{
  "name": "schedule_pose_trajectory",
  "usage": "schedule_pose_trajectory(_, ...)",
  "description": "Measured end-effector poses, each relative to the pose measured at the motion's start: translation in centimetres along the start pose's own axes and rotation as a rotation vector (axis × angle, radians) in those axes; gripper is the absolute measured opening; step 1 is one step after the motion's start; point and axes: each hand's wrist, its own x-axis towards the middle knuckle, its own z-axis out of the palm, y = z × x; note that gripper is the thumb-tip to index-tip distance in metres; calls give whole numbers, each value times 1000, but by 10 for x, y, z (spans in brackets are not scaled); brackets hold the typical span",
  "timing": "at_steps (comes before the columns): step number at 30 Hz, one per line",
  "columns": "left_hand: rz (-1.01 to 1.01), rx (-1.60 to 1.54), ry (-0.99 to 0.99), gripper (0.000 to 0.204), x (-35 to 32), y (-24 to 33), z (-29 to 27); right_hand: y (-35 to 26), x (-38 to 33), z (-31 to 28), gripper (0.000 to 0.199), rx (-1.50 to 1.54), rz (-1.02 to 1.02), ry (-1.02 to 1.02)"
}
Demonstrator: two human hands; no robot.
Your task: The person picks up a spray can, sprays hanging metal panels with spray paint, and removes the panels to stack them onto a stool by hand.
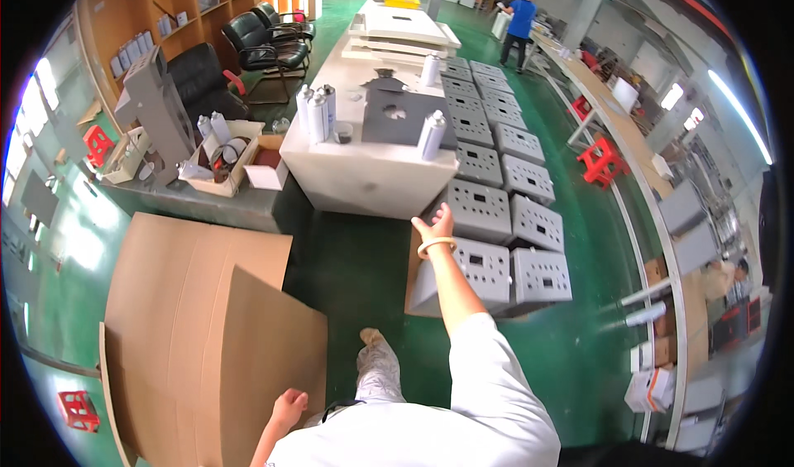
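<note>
Reaching right hand (436,223), open and empty, toward nearest grey panel box (478,209) at frame centre; left hand (289,405) resting loosely on cardboard sheet (198,335), gripping nothing; boxes lying untouched.

- Stretched right hand (436,225) over open green floor (356,268), toward grey metal boxes (496,219).
- Hemmed far side by white table (364,177) with spray cans (430,134).
- Blocked near left by cardboard sheets (207,335).

The right arm stretches out straight toward twelve o'clock, white sleeve to the elbow, a pale bangle at the wrist, the right hand (436,223) open with fingers extended. The left hand (289,407) hangs low at seven o'clock, fingers loosely curled, holding nothing.
</note>
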Motion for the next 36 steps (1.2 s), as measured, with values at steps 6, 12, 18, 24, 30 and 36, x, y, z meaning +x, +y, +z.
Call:
schedule_pose_trajectory(6,-349,-351,76,21,25,60,3,9,189,105,111,-219,15,57)
schedule_pose_trajectory(12,-506,-370,393,25,-4,82,0,22,264,142,90,-125,136,52)
schedule_pose_trajectory(18,-274,-822,420,22,-77,40,16,-23,88,120,60,359,-142,-854)
schedule_pose_trajectory(24,393,-883,715,89,-169,78,-24,-191,-334,55,72,688,-260,-2039)
schedule_pose_trajectory(30,234,-646,1586,90,-331,-61,-36,-270,-599,-36,95,743,-1166,-2202)
schedule_pose_trajectory(36,587,-1285,1956,75,-569,-186,-44,-303,-703,-60,61,418,-1016,-2116)
